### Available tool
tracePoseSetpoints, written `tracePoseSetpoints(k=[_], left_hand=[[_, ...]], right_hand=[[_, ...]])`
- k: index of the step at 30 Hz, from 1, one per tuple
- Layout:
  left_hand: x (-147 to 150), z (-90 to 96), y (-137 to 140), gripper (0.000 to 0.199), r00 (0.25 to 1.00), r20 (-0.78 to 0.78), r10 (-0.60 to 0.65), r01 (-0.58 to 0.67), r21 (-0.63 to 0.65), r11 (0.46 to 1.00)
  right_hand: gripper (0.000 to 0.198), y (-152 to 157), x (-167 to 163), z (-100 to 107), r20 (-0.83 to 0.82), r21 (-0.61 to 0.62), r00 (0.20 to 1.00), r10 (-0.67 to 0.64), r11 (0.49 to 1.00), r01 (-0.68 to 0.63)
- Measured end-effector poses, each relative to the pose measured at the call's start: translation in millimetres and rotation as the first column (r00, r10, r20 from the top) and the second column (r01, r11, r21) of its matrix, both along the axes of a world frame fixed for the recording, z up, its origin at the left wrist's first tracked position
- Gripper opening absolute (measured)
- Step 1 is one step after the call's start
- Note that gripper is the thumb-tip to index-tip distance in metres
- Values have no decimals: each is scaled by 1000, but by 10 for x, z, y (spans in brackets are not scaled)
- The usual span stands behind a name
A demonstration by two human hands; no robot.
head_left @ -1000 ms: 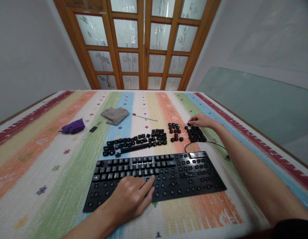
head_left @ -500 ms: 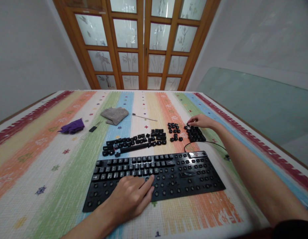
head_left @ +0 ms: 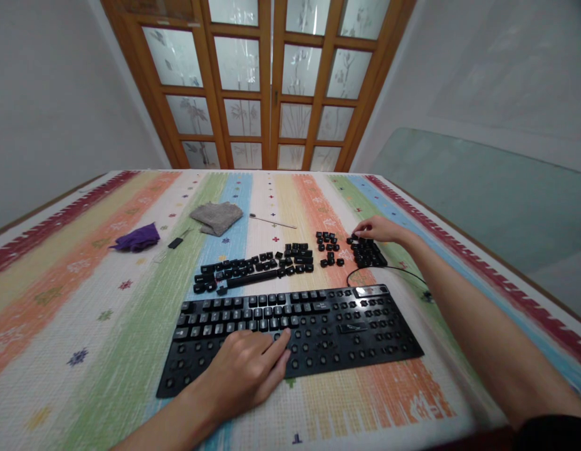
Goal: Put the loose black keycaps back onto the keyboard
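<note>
A black keyboard lies across the near part of the table, its upper left rows fitted with keycaps and the rest showing bare switches. My left hand rests on its lower middle, palm down, index finger stretched toward the end of the third row of caps. Farther off on the right, my right hand has its fingertips pinched together at the top of a cluster of loose black keycaps; a keycap seems to be between them, mostly hidden. Left of it stands a smaller group of keycaps.
Rows of loose keycaps and a spacebar lie just behind the keyboard. A thin stick with a dark tip, a grey cloth, a purple cloth and a small black tool lie farther back. The keyboard cable curves right.
Both hands stay nearly where they were. The keyboard's right end appears shifted very slightly left; the right fingertips remain at the keycap cluster.
</note>
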State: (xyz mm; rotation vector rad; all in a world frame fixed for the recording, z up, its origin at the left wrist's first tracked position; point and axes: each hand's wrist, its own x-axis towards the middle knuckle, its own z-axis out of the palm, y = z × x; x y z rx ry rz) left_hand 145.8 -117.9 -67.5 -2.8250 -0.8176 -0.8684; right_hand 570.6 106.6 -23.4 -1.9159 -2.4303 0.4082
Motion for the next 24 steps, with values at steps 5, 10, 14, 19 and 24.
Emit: tracePoseSetpoints(k=[5, 10, 14, 19, 24], left_hand=[[-1, -4, -1, 27, 1000, 0, -4, 4, -3, 1000], [-1, -8, 8, 27, 1000, 1, -5, 5, -8, 1000], [2, 4, 5, 28, 1000, 2, -3, 3, -7, 1000], [0, 5, 3, 27, 1000, 3, -1, 1, -7, 1000], [-3, -9, 3, 27, 1000, 4, 1, -1, -9, 1000]], right_hand=[[34, -8, -14, -1, -6, -17, 1000, -1, 1000, 1], [32, -12, -31, 5, -15, -37, 1000, -4, 999, 3], [29, -18, -43, 10, -24, -51, 1000, -10, 999, 8], [33, -29, -52, 5, -45, -30, 999, -23, 999, 21], [35, -51, -55, 1, -42, -2, 999, -26, 1000, 26]])
